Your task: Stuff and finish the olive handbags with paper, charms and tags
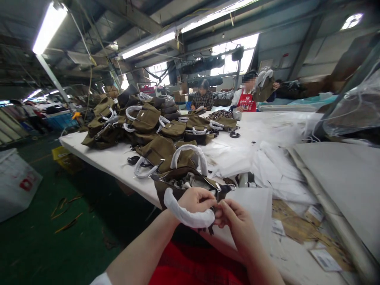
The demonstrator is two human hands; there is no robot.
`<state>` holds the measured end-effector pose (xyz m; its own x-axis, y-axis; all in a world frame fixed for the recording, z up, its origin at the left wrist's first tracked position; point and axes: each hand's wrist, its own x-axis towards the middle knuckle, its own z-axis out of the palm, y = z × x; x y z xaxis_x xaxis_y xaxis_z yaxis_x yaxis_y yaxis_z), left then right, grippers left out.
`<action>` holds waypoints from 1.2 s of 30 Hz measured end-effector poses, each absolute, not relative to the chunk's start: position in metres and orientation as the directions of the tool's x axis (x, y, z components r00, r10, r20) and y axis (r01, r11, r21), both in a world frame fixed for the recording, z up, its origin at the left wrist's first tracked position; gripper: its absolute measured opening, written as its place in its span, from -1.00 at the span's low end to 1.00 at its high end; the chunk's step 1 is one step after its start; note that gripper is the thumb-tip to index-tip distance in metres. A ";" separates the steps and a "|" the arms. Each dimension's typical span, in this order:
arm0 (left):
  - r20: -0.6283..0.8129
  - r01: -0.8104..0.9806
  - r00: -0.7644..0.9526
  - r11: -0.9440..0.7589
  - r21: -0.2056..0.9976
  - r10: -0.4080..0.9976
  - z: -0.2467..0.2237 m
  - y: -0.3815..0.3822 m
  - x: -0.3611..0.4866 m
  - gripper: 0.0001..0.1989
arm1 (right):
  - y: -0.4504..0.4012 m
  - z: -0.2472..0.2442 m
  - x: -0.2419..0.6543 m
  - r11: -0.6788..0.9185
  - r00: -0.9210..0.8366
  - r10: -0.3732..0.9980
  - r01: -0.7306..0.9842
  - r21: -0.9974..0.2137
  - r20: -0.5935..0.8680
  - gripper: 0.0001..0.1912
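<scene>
An olive-green handbag (166, 189) stands open at the front edge of the table, grey wrapping visible inside. White padding covers its near handle (190, 215) and its far handle (204, 160). My left hand (196, 199) reaches over the near handle, thumb and fingers pinched. Against its fingertips, my right hand (234, 215) is also pinched, just right of the handle's end. Whatever small thing lies between the fingertips is too small to make out. Dark strap ends hang beneath the hands.
A heap of olive handbags (145, 118) covers the table's left side. White sheets (276, 166) and brown cardboard tags (297, 221) lie to the right. Dark chains or straps (221, 114) are piled farther back. Two co-workers (203, 97) sit across the table, one holding up a bag.
</scene>
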<state>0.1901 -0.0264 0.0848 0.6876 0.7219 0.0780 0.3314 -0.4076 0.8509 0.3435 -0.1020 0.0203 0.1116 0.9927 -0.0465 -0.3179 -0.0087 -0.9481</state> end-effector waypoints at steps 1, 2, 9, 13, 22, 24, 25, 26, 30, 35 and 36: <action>0.087 0.336 0.689 -0.424 0.841 0.719 0.085 -0.026 0.190 -0.78 | -0.102 0.020 0.343 -0.011 0.105 0.993 -0.339 -0.941 -0.050 -0.61; 0.094 0.341 0.691 -0.437 0.832 0.717 0.084 -0.026 0.190 -0.78 | -0.101 0.020 0.342 -0.015 0.099 0.994 -0.349 -0.937 -0.053 -0.61; 0.131 0.372 0.689 -0.502 0.781 0.713 0.082 -0.030 0.191 -0.80 | -0.100 0.023 0.344 0.001 0.125 0.992 -0.160 -0.987 -0.020 -0.56; 0.205 0.391 0.652 -0.555 0.734 0.730 0.077 -0.034 0.192 -0.82 | -0.102 0.027 0.343 0.041 0.181 0.982 0.095 -0.995 0.058 -0.54; 0.247 0.300 0.616 -0.513 0.804 0.748 0.066 -0.027 0.190 -0.81 | -0.097 0.037 0.338 0.081 0.196 0.972 0.226 -0.971 0.126 -0.58; 0.336 0.277 0.507 -0.519 0.809 0.794 0.066 -0.033 0.182 -0.80 | -0.098 0.034 0.343 0.080 0.247 0.958 0.261 -0.962 0.146 -0.57; 0.381 0.279 0.420 -0.517 0.809 0.824 0.065 -0.037 0.176 -0.79 | -0.099 0.032 0.345 0.078 0.290 0.942 0.292 -0.953 0.166 -0.57; 0.409 0.289 0.326 -0.502 0.815 0.852 0.063 -0.043 0.171 -0.77 | -0.101 0.029 0.348 0.075 0.332 0.924 0.330 -0.941 0.189 -0.57; 0.329 0.337 0.174 -0.370 0.866 0.928 0.043 -0.066 0.154 -0.74 | -0.105 0.013 0.353 0.059 0.285 0.937 0.436 -0.898 0.200 -0.62; 0.197 0.373 0.263 -0.288 0.882 0.944 0.011 -0.079 0.161 -0.83 | -0.103 -0.003 0.343 0.029 0.198 0.975 0.337 -0.941 0.101 -0.62; 0.167 0.342 0.274 -0.258 0.904 0.947 0.007 -0.079 0.164 -0.83 | -0.102 -0.004 0.341 0.022 0.192 0.978 0.315 -0.949 0.087 -0.62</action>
